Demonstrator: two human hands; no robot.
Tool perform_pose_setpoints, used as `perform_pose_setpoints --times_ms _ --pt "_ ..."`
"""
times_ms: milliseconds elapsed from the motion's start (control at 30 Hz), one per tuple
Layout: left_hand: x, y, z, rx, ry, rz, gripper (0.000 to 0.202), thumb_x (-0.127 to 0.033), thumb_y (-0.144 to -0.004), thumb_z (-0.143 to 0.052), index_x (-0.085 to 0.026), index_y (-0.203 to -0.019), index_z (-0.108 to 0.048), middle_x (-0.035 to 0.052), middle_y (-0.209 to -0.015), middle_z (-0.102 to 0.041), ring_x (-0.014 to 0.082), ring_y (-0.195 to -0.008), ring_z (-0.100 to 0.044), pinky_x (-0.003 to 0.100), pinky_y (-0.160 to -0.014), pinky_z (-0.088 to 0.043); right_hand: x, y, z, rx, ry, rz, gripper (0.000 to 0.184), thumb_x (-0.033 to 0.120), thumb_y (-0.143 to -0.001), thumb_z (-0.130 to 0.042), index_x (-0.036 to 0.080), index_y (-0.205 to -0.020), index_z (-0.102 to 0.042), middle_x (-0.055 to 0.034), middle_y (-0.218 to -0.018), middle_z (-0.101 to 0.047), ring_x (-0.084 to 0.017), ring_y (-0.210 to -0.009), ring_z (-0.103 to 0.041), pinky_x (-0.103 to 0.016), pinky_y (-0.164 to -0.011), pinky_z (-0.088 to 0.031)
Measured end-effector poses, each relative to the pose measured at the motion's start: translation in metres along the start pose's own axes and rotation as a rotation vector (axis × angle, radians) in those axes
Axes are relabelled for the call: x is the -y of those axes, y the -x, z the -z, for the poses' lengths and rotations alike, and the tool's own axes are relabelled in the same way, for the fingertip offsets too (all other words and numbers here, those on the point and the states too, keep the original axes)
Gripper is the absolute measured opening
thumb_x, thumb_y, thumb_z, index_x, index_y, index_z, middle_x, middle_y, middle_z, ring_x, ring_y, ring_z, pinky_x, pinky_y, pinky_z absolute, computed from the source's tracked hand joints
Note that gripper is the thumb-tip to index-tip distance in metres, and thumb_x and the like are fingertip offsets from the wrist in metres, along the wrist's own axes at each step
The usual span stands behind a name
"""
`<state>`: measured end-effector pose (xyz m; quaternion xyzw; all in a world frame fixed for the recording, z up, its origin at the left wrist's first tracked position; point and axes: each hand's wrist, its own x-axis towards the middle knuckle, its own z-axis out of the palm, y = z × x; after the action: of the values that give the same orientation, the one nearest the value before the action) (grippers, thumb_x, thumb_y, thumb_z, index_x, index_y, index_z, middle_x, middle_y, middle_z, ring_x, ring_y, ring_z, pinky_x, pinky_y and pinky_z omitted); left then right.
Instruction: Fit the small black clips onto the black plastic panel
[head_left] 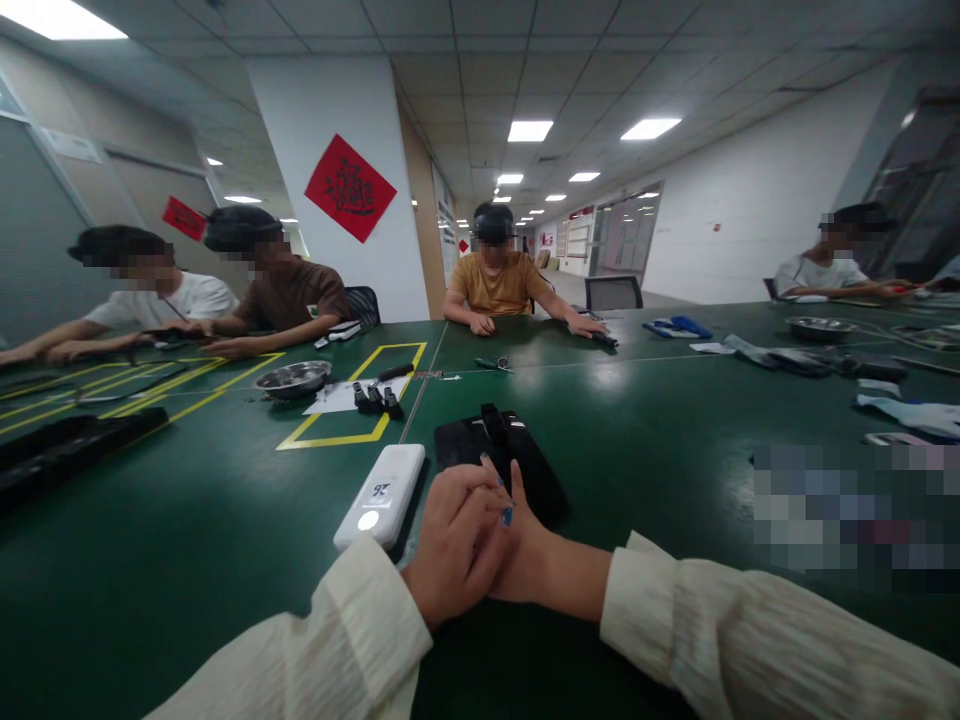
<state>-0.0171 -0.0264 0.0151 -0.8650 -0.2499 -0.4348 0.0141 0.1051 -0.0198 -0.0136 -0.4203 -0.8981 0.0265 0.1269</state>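
My left hand (454,545) is closed over my right hand (534,550), and the two meet in front of me just above the table. The left fingers, with blue nails, curl across the right hand. Two digits of the right hand point upward, stretched out; its others are hidden behind the left hand. Right behind the hands lies a flat black item with a strap (551,470), partly covered by them. A white power bank (394,480) with a dark number rests on the table just left of my left hand.
The green table (645,440) carries a metal bowl (292,380), black cylindrical pieces (379,400) on paper inside yellow tape, and a black tray (75,450) at left. Another metal bowl (819,328) and cloths (780,355) lie right. Several people sit around, one person (495,275) opposite.
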Motion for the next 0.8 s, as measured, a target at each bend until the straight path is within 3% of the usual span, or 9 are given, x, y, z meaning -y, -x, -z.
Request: perform_pose_setpoints --times_ms 200,367,567,700,800 --pt "-0.001 -0.002 0.002 0.064 0.120 0.016 0.014 -0.010 -0.076 -0.043 -0.018 -0.083 -0.052 0.0085 -0.097 -0.051 0.0202 -0.092 -0.050 0.034 -0.077 -0.045 0.003 0.003 0.011 0.126 0.023 -0.164 0.058 0.043 -0.082 -0.045 0.026 -0.136 -0.032 -0.0149 -0.146 -0.021 -0.046 -0.132 -0.005 -0.073 -0.093 0.001" --pt "-0.003 -0.004 0.001 0.043 0.139 0.039 0.012 -0.011 -0.075 -0.044 -0.018 -0.081 -0.052 0.0074 -0.093 -0.052 0.0189 -0.088 -0.050 0.032 -0.074 -0.044 -0.018 0.008 0.023 0.174 0.043 -0.242 0.056 0.046 -0.083 -0.041 0.023 -0.134 -0.038 -0.0178 -0.145 -0.022 -0.046 -0.131 -0.011 -0.071 -0.095 -0.007" --pt "-0.003 -0.005 0.001 0.090 0.134 0.051 0.014 -0.008 -0.072 -0.042 -0.018 -0.080 -0.049 0.0068 -0.092 -0.051 0.0190 -0.087 -0.049 0.033 -0.074 -0.043 -0.070 0.023 0.038 0.172 0.048 -0.396 0.048 0.054 -0.082 -0.040 0.031 -0.123 -0.047 -0.0140 -0.139 -0.029 -0.046 -0.129 -0.018 -0.070 -0.092 -0.015" --pt "-0.001 -0.004 0.001 0.137 0.143 0.064 0.015 -0.007 -0.072 -0.042 -0.018 -0.080 -0.048 0.0062 -0.092 -0.051 0.0185 -0.086 -0.049 0.032 -0.073 -0.042 -0.120 0.039 0.048 0.193 0.089 -0.473 0.035 0.045 -0.085 -0.038 0.031 -0.114 -0.052 -0.0121 -0.129 -0.039 -0.041 -0.124 -0.030 -0.067 -0.088 -0.027" --pt "0.001 -0.004 0.000 0.151 0.142 0.068 0.014 -0.008 -0.074 -0.043 -0.018 -0.082 -0.048 0.0062 -0.092 -0.051 0.0181 -0.085 -0.049 0.031 -0.072 -0.042 -0.159 0.052 0.055 0.196 0.114 -0.525 0.036 0.033 -0.087 -0.036 0.029 -0.120 -0.050 -0.0149 -0.129 -0.039 -0.038 -0.118 -0.039 -0.064 -0.084 -0.034"
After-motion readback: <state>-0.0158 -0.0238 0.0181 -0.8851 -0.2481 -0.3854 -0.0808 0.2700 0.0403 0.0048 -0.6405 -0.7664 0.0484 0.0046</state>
